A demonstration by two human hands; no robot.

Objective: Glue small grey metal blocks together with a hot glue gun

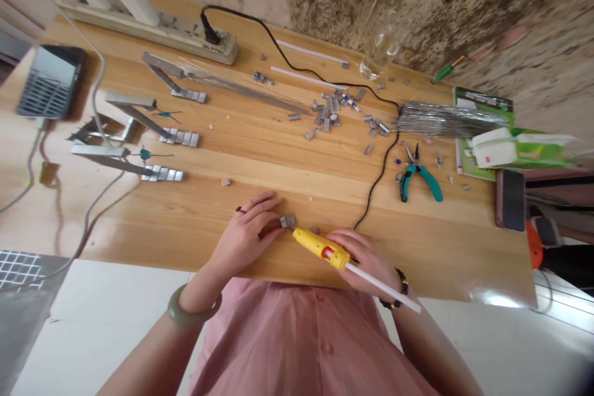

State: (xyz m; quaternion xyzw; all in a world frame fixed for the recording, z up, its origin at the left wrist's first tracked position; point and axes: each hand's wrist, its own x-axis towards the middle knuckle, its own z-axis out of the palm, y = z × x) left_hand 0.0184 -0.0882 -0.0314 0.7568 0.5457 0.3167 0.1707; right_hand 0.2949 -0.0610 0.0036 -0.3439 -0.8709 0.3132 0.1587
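Observation:
My right hand (366, 260) is wrapped round a yellow hot glue gun (320, 246) with a white glue stick (383, 288) jutting out of its back. The gun's nozzle points left and meets a small grey block-like piece (288, 221) on the wooden table (260, 154). At that piece's left side, my left hand (250, 232) rests on the tabletop, thumb and fingertips closed on its edge. Another small grey piece (314, 230) lies behind the gun, partly hidden by it.
Loose grey pieces (327, 111) are scattered mid-table near a bundle of metal wires (450, 120). Teal-handled pliers (417, 176) lie to the right. Bent grey strips (134, 108), a phone (51, 81) and a power strip (185, 37) occupy the left. A black cord (383, 167) crosses the table.

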